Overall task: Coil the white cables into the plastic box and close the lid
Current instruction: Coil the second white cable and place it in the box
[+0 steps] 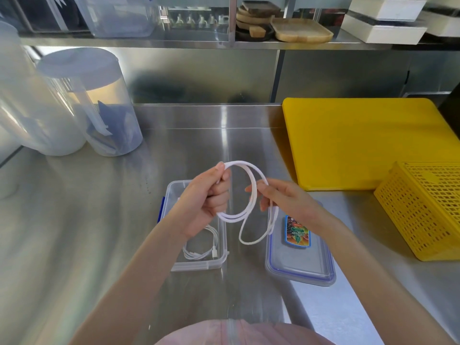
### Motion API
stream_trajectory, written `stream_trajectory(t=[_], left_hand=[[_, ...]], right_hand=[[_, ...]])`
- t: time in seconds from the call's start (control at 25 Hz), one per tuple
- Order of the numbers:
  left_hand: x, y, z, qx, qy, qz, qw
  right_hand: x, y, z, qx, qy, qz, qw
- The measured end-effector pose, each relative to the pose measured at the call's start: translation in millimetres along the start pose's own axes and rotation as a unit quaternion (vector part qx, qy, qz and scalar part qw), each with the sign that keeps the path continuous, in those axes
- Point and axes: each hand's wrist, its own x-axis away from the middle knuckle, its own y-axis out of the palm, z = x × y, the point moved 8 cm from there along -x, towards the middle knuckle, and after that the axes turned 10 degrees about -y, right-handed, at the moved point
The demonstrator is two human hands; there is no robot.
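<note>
A thick white braided cable (pixel 251 195) is looped in the air above the steel counter. My left hand (pixel 206 197) grips the loops at their left side, thumb on top. My right hand (pixel 286 202) pinches the right side of the loop, and a loose length hangs below it. Under my left hand stands the clear plastic box (pixel 222 263), open, with a thinner white cable (pixel 201 249) coiled inside. The box's lid (pixel 298 267), clear with a blue seal and a colourful label, lies flat to the right of the box.
A yellow cutting board (pixel 361 143) and a yellow perforated basket (pixel 423 212) sit at the right. Two tall clear containers (pixel 82 103) stand at the back left. A shelf above holds wooden trays (pixel 298 29) and white boxes (pixel 383 23).
</note>
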Motion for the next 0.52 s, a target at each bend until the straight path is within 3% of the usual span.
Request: stream_trajectory(t=[0.12, 0.28, 0.52], left_hand=[[0.4, -7.3, 6.3, 0.043, 0.0, 0.017, 0.999], [0.9, -13.0, 20.7, 0.111, 0.02, 0.027, 0.993], [3.3, -21.2, 42.6, 0.144, 0.058, 0.029, 0.987]], right_hand=[[6.7, 9.5, 34.6, 0.019, 0.052, -0.027, 0.998], [17.3, 25.9, 76.7, 0.131, 0.101, -0.08, 0.983], [17.8, 17.6, 103.8, 0.256, 0.138, -0.07, 0.954]])
